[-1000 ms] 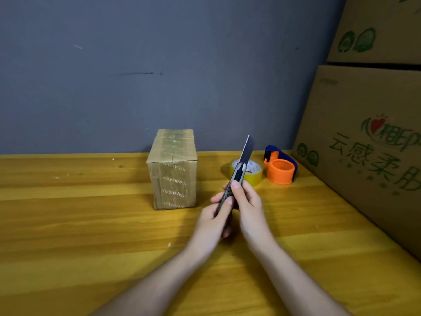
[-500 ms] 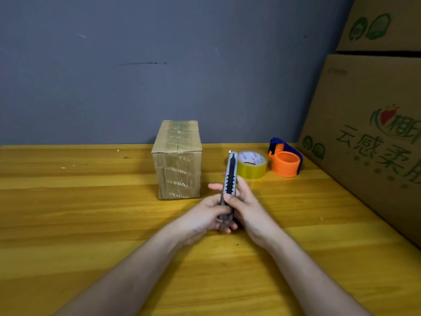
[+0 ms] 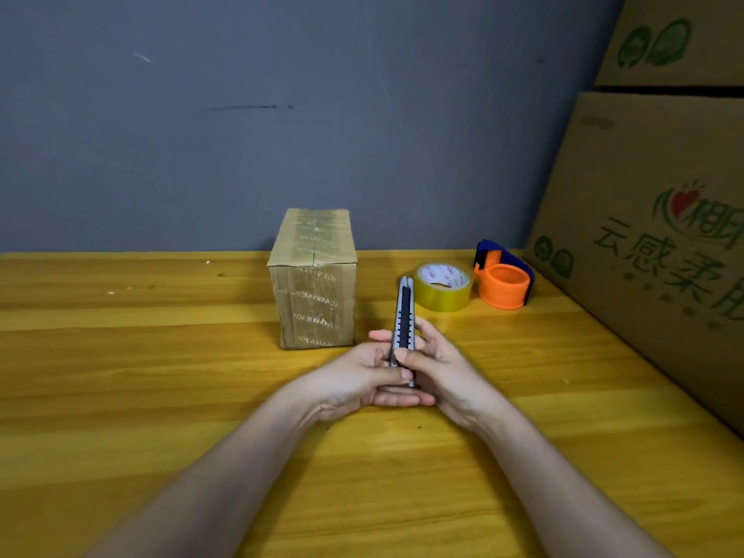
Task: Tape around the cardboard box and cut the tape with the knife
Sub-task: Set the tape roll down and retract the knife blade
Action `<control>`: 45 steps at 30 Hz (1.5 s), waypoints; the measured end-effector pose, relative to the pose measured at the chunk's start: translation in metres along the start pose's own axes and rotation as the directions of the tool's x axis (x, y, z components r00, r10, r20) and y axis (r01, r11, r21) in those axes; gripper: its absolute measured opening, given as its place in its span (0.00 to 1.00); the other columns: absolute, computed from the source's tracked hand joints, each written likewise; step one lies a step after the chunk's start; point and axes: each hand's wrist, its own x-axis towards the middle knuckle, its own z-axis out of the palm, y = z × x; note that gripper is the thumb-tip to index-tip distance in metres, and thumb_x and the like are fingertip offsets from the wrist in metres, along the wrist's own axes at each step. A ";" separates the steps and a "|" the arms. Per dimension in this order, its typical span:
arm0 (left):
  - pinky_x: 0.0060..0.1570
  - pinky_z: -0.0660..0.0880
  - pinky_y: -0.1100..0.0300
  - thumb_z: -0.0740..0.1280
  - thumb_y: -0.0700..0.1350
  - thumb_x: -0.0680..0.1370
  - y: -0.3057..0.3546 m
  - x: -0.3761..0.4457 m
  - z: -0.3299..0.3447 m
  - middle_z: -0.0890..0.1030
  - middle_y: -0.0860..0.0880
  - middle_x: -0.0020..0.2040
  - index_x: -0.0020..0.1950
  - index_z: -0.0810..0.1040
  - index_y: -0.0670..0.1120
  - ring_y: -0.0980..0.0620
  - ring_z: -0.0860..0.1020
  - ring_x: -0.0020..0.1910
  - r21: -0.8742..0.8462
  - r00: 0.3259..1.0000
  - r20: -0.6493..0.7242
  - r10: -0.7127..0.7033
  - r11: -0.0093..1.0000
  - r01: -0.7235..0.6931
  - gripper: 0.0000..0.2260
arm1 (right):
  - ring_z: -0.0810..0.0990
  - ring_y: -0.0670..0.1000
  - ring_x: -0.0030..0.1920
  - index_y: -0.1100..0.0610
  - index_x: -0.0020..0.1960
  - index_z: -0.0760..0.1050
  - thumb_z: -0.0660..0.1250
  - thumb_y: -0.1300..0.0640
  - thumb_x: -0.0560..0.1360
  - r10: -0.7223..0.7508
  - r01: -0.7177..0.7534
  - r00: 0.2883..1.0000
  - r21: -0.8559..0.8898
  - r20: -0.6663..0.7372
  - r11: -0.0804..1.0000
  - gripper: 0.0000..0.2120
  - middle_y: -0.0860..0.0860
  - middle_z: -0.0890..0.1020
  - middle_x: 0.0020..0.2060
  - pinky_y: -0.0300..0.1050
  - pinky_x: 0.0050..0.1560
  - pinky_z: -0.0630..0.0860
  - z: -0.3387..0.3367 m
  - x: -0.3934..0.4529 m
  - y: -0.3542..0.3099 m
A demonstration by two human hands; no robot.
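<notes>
A small cardboard box [image 3: 316, 281] wrapped in clear printed tape stands upright on the wooden table [image 3: 141, 376], near the back wall. Just in front and right of it, my left hand [image 3: 354, 382] and my right hand [image 3: 439, 364] both grip a grey utility knife [image 3: 404, 316] held upright; no blade shows beyond its tip. My right thumb rests on the knife's black slider. A roll of yellowish tape [image 3: 442, 287] lies flat to the right, behind the knife.
An orange and blue tape dispenser [image 3: 505, 281] sits beside the roll. Large printed cardboard cartons [image 3: 660, 251] are stacked along the table's right side. A grey wall [image 3: 282, 114] closes the back.
The long blade that stuck out of the knife a second ago has slid back into the handle. The knife now stands more upright, and my hands have barely shifted.
</notes>
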 end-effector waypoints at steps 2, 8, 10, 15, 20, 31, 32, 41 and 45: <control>0.43 0.81 0.64 0.59 0.32 0.79 -0.001 0.000 0.001 0.85 0.47 0.45 0.61 0.72 0.43 0.49 0.85 0.42 -0.039 0.999 -0.030 0.017 0.999 -0.018 0.13 | 0.82 0.54 0.53 0.56 0.62 0.70 0.60 0.70 0.75 -0.012 0.012 0.999 0.012 -0.035 1.000 0.18 0.55 0.81 0.58 0.46 0.50 0.81 0.000 0.001 0.000; 0.43 0.82 0.60 0.61 0.33 0.78 -0.007 0.002 0.002 0.84 0.47 0.46 0.59 0.71 0.44 0.47 0.85 0.42 -0.090 0.988 -0.111 0.106 0.989 -0.116 0.12 | 0.83 0.54 0.50 0.61 0.66 0.68 0.63 0.66 0.76 -0.096 0.089 0.983 -0.048 -0.158 0.995 0.19 0.54 0.81 0.59 0.46 0.50 0.81 -0.002 -0.001 -0.004; 0.46 0.82 0.60 0.60 0.32 0.78 -0.008 0.002 0.002 0.85 0.46 0.47 0.58 0.73 0.46 0.48 0.85 0.44 -0.069 0.987 -0.102 0.120 0.989 -0.128 0.13 | 0.83 0.55 0.50 0.60 0.67 0.67 0.63 0.65 0.76 -0.104 0.093 0.980 -0.070 -0.169 0.993 0.20 0.53 0.82 0.59 0.48 0.51 0.81 -0.003 -0.002 -0.005; 0.45 0.81 0.62 0.59 0.32 0.79 -0.011 0.001 0.004 0.86 0.46 0.47 0.60 0.74 0.45 0.49 0.85 0.45 -0.019 0.984 -0.113 0.138 0.990 -0.141 0.13 | 0.82 0.55 0.53 0.59 0.69 0.64 0.63 0.66 0.76 -0.104 0.086 0.981 -0.113 -0.161 0.990 0.22 0.57 0.82 0.58 0.46 0.54 0.79 -0.002 -0.003 -0.004; 0.46 0.81 0.62 0.59 0.32 0.79 -0.012 0.000 0.003 0.85 0.48 0.48 0.63 0.72 0.44 0.50 0.84 0.48 0.021 0.983 -0.107 0.152 0.988 -0.151 0.15 | 0.82 0.53 0.52 0.60 0.66 0.67 0.62 0.66 0.76 -0.106 0.095 0.990 -0.116 -0.094 0.989 0.19 0.57 0.82 0.57 0.44 0.50 0.81 -0.002 -0.008 -0.008; 0.26 0.78 0.65 0.60 0.36 0.80 -0.015 0.015 0.019 0.80 0.47 0.39 0.55 0.66 0.44 0.58 0.82 0.28 0.235 0.915 -0.358 0.187 0.966 -0.106 0.07 | 0.79 0.50 0.48 0.59 0.64 0.72 0.66 0.64 0.74 -0.215 0.093 0.912 -0.334 -0.350 0.938 0.18 0.56 0.81 0.49 0.33 0.45 0.76 0.001 0.003 -0.001; 0.23 0.77 0.65 0.61 0.37 0.79 -0.014 0.018 0.020 0.79 0.48 0.37 0.55 0.66 0.43 0.59 0.81 0.26 0.325 0.889 -0.402 0.221 0.942 -0.087 0.07 | 0.79 0.50 0.47 0.60 0.64 0.73 0.66 0.65 0.74 -0.229 0.096 0.903 -0.349 -0.364 0.932 0.18 0.57 0.81 0.49 0.33 0.44 0.76 0.000 0.004 -0.002; 0.29 0.75 0.61 0.70 0.43 0.73 0.013 0.041 0.013 0.76 0.55 0.33 0.62 0.70 0.46 0.53 0.77 0.24 0.651 0.722 -0.603 0.338 0.732 0.201 0.19 | 0.81 0.56 0.54 0.61 0.62 0.74 0.70 0.61 0.72 -0.180 -0.099 0.843 -0.475 -0.507 0.874 0.19 0.60 0.82 0.52 0.50 0.57 0.76 -0.011 0.040 -0.014; 0.45 0.80 0.55 0.68 0.46 0.73 0.016 0.053 0.010 0.84 0.46 0.47 0.61 0.72 0.46 0.43 0.84 0.41 0.625 0.679 -0.679 0.278 0.705 0.336 0.17 | 0.81 0.57 0.55 0.62 0.61 0.75 0.70 0.60 0.72 -0.092 -0.238 0.857 -0.548 -0.507 0.802 0.18 0.59 0.82 0.55 0.53 0.60 0.75 -0.017 0.060 -0.018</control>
